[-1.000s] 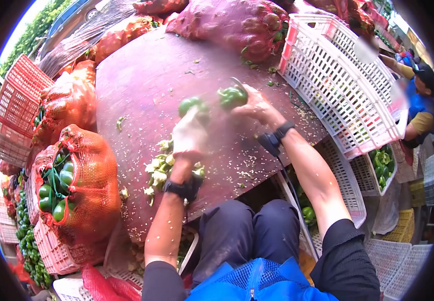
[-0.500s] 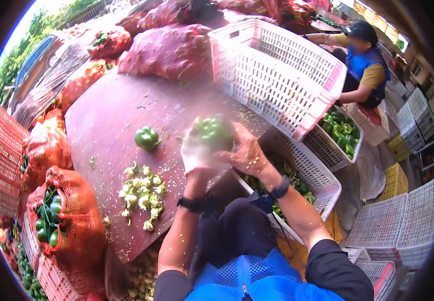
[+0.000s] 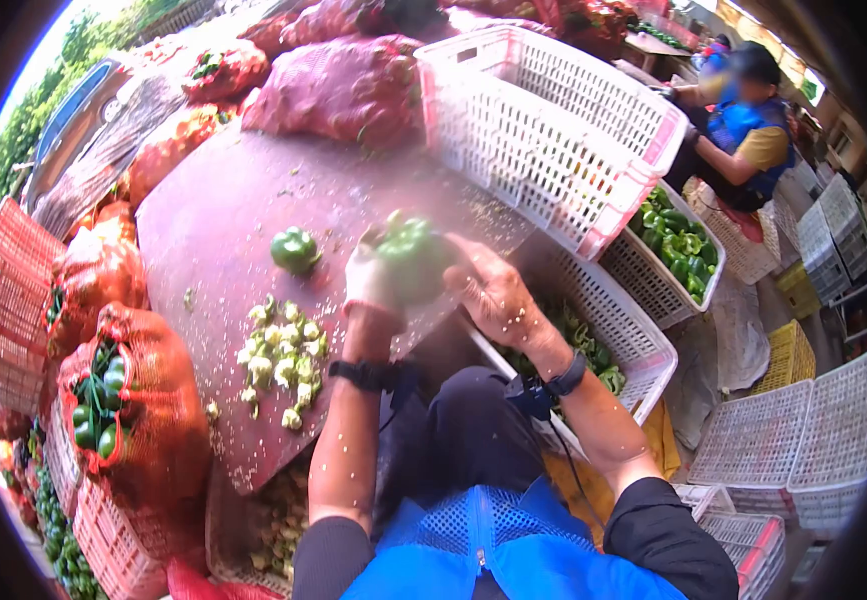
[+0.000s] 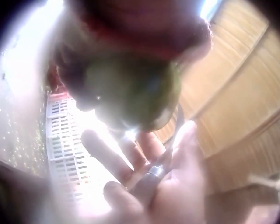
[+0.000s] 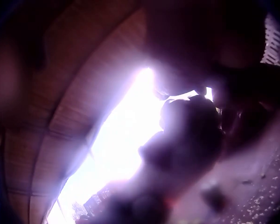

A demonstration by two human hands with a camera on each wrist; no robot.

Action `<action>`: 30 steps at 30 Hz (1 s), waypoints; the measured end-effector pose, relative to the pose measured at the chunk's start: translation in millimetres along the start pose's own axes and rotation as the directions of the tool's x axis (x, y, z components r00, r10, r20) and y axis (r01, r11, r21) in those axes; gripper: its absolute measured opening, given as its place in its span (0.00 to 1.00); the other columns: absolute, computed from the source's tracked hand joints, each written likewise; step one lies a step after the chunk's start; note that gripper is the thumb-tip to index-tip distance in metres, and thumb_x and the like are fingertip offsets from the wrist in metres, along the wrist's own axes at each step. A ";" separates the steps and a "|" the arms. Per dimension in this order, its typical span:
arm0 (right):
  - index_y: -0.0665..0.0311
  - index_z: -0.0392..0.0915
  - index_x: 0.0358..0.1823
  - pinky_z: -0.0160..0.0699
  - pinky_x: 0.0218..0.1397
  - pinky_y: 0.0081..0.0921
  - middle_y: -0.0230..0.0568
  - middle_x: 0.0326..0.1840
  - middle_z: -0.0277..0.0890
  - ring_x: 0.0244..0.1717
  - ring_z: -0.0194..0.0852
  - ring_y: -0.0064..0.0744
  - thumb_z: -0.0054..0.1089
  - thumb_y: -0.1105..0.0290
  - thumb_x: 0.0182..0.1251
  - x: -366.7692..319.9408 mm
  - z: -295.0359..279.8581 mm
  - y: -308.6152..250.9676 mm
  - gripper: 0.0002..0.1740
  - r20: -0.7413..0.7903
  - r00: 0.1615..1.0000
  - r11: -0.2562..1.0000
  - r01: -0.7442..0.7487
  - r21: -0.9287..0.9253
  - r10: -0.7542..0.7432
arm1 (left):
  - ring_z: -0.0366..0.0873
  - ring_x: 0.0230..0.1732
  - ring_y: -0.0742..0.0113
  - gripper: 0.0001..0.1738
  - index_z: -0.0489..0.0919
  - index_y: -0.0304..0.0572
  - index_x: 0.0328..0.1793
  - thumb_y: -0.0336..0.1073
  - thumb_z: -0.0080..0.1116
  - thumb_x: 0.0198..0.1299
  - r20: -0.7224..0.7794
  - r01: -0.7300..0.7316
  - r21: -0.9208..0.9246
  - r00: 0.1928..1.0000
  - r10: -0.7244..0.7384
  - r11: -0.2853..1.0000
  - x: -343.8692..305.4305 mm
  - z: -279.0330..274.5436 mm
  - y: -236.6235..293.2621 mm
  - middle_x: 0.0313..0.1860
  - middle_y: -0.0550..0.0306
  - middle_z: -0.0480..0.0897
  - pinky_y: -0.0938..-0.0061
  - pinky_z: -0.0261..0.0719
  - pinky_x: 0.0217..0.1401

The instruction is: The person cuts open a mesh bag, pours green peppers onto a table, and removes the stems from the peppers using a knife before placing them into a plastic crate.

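My left hand [image 3: 368, 280], in a pale glove, holds a green bell pepper [image 3: 408, 258] over the near edge of the tabletop [image 3: 223, 200]. In the left wrist view the pepper [image 4: 135, 93] looms dark and blurred. My bare right hand [image 3: 498, 300] is close beside it, gripping a small knife [image 4: 151, 175] whose thin blade points up toward the pepper. Another green pepper [image 3: 295, 250] lies on the tabletop to the left, beyond a heap of cut pale-green pepper cores [image 3: 283, 360]. The right wrist view is mostly dark and glare.
A white crate [image 3: 543, 140] stands at the tabletop's right edge. Below it, another white crate [image 3: 643, 385] holds green pieces beside my right forearm. Net sacks [image 3: 153, 400] line the left and a purple sack [image 3: 338, 95] lies behind. Another person [image 3: 748, 130] sits at the far right.
The head view has swung right. Both hands have come back from mid-tabletop to its near edge, the left with a pepper; another pepper now lies alone. Lately the right hand has shifted slightly off the held pepper.
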State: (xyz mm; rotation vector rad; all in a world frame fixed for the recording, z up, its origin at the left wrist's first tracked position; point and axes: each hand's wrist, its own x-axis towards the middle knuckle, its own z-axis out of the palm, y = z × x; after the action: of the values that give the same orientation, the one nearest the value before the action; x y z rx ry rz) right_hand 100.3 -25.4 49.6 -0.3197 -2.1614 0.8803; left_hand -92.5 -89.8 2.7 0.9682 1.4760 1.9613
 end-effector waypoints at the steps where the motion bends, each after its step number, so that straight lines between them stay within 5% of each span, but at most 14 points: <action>1: 0.73 0.76 0.61 0.78 0.62 0.43 0.62 0.57 0.79 0.59 0.78 0.60 0.56 0.61 0.78 1.0 0.4 -7.1 0.23 -0.042 0.999 1.000 -0.009 -0.028 0.008 | 0.85 0.41 0.57 0.25 0.81 0.36 0.56 0.51 0.46 0.74 0.232 -0.490 0.393 0.872 0.432 0.778 6.1 -2.1 -10.4 0.45 0.49 0.86 0.62 0.85 0.50; 2: 0.73 0.78 0.57 0.79 0.58 0.44 0.60 0.53 0.80 0.55 0.79 0.59 0.55 0.64 0.77 1.8 -5.1 -4.5 0.19 0.013 1.000 0.995 0.005 -0.096 -0.004 | 0.84 0.40 0.57 0.24 0.81 0.35 0.55 0.50 0.48 0.72 0.475 -0.598 0.730 0.793 0.383 0.332 12.5 -0.5 -5.8 0.44 0.49 0.86 0.64 0.85 0.48; 6: 0.70 0.81 0.44 0.80 0.44 0.44 0.56 0.40 0.80 0.41 0.80 0.57 0.52 0.72 0.75 -3.8 -16.1 -10.0 0.10 0.071 0.991 0.989 -0.101 -0.107 0.109 | 0.84 0.41 0.54 0.24 0.81 0.34 0.55 0.48 0.49 0.72 0.491 -0.644 0.717 0.738 0.462 0.266 19.8 -19.1 -43.3 0.45 0.48 0.86 0.66 0.85 0.46; 7: 0.69 0.80 0.42 0.80 0.41 0.44 0.57 0.39 0.80 0.39 0.80 0.57 0.51 0.72 0.75 -4.6 -16.7 -7.7 0.10 0.073 0.996 0.991 -0.046 -0.126 0.056 | 0.84 0.41 0.54 0.24 0.81 0.34 0.55 0.48 0.49 0.72 0.492 -0.645 0.715 0.738 0.461 0.269 11.0 -10.4 -32.1 0.45 0.48 0.86 0.66 0.85 0.46; 9: 0.69 0.80 0.41 0.78 0.37 0.44 0.58 0.34 0.79 0.35 0.80 0.59 0.50 0.70 0.77 -3.7 -11.3 0.0 0.11 0.063 0.996 0.991 0.077 -0.111 -0.070 | 0.84 0.41 0.54 0.23 0.82 0.36 0.56 0.47 0.47 0.72 0.081 -0.225 0.240 0.974 0.211 0.944 -13.5 14.7 5.4 0.46 0.48 0.86 0.64 0.85 0.46; 13: 0.69 0.79 0.40 0.78 0.34 0.45 0.58 0.29 0.77 0.33 0.80 0.60 0.51 0.69 0.79 -4.3 -12.4 -18.2 0.12 0.158 0.969 0.982 -0.186 -0.042 0.190 | 0.84 0.42 0.56 0.21 0.82 0.39 0.56 0.46 0.45 0.73 0.409 -0.620 0.608 0.780 0.474 0.496 11.6 -8.0 -42.7 0.46 0.49 0.85 0.65 0.85 0.47; 15: 0.72 0.77 0.35 0.75 0.34 0.43 0.60 0.31 0.78 0.32 0.80 0.58 0.45 0.62 0.82 -24.9 1.3 5.0 0.21 0.103 0.994 0.995 0.047 -0.083 -0.038 | 0.85 0.42 0.58 0.21 0.83 0.41 0.56 0.46 0.45 0.73 -0.018 0.022 0.178 1.000 -0.019 0.984 5.4 2.2 -17.2 0.46 0.50 0.86 0.66 0.86 0.47; 16: 0.71 0.79 0.35 0.77 0.35 0.41 0.58 0.32 0.79 0.33 0.80 0.57 0.45 0.63 0.82 -33.9 2.0 12.7 0.20 0.165 0.986 0.997 0.018 -0.069 -0.006 | 0.85 0.41 0.61 0.21 0.83 0.43 0.56 0.47 0.45 0.73 0.040 0.312 -0.559 0.935 -0.351 0.768 -7.9 17.1 39.8 0.43 0.53 0.86 0.67 0.86 0.46; 17: 0.69 0.80 0.36 0.78 0.36 0.40 0.56 0.33 0.80 0.33 0.81 0.56 0.45 0.65 0.81 -42.7 1.1 17.0 0.19 0.224 0.974 0.998 -0.016 -0.056 0.028 | 0.85 0.39 0.63 0.21 0.83 0.45 0.56 0.49 0.46 0.74 -0.060 0.284 -0.629 0.910 -0.409 0.723 -2.2 16.0 26.3 0.42 0.55 0.86 0.67 0.87 0.45; 20: 0.70 0.82 0.39 0.82 0.45 0.35 0.49 0.31 0.81 0.37 0.84 0.45 0.39 0.55 0.84 -54.2 -17.9 23.1 0.27 0.377 0.895 0.971 -0.216 -0.097 0.237 | 0.85 0.39 0.60 0.24 0.82 0.45 0.56 0.53 0.43 0.76 0.116 0.419 -0.684 0.871 -0.478 0.597 -4.7 4.6 41.7 0.44 0.54 0.86 0.64 0.88 0.45; 21: 0.68 0.82 0.44 0.78 0.48 0.45 0.54 0.33 0.80 0.40 0.81 0.55 0.39 0.44 0.83 -54.0 -20.1 32.6 0.33 0.248 0.942 0.974 -0.223 -0.048 0.228 | 0.85 0.39 0.60 0.24 0.82 0.45 0.56 0.53 0.43 0.76 0.126 0.423 -0.681 0.872 -0.473 0.598 -6.8 3.8 35.1 0.44 0.54 0.86 0.64 0.88 0.45; 24: 0.65 0.67 0.75 0.69 0.72 0.36 0.53 0.66 0.75 0.67 0.73 0.42 0.45 0.35 0.77 -12.8 -22.5 15.7 0.43 0.075 0.983 0.962 -0.181 0.203 0.169 | 0.85 0.49 0.57 0.34 0.76 0.30 0.65 0.54 0.29 0.82 0.154 0.582 -0.350 0.808 -0.568 0.734 0.1 5.7 5.8 0.49 0.45 0.86 0.63 0.84 0.55; 28: 0.66 0.67 0.75 0.66 0.74 0.32 0.43 0.69 0.73 0.70 0.68 0.29 0.57 0.42 0.76 -2.7 -5.0 9.3 0.40 0.212 0.945 0.756 -0.328 0.566 0.251 | 0.84 0.45 0.60 0.32 0.80 0.34 0.56 0.56 0.33 0.81 -0.101 0.352 -0.165 0.923 -0.371 0.921 3.5 27.5 7.3 0.44 0.49 0.86 0.66 0.84 0.51; 30: 0.67 0.68 0.73 0.68 0.72 0.30 0.39 0.67 0.75 0.68 0.68 0.24 0.65 0.49 0.73 -9.6 3.4 10.8 0.37 0.083 0.972 0.686 -0.215 0.695 0.220 | 0.84 0.44 0.61 0.30 0.80 0.33 0.53 0.53 0.34 0.81 0.018 0.390 -0.435 0.905 -0.425 0.811 4.8 20.1 -4.0 0.43 0.49 0.86 0.67 0.83 0.50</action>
State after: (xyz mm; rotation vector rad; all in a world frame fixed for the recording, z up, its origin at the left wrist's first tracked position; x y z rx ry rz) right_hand 103.8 -23.8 35.3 -0.1853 -1.6268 1.7583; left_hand -79.9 -73.0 3.3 0.3425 1.0969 1.8922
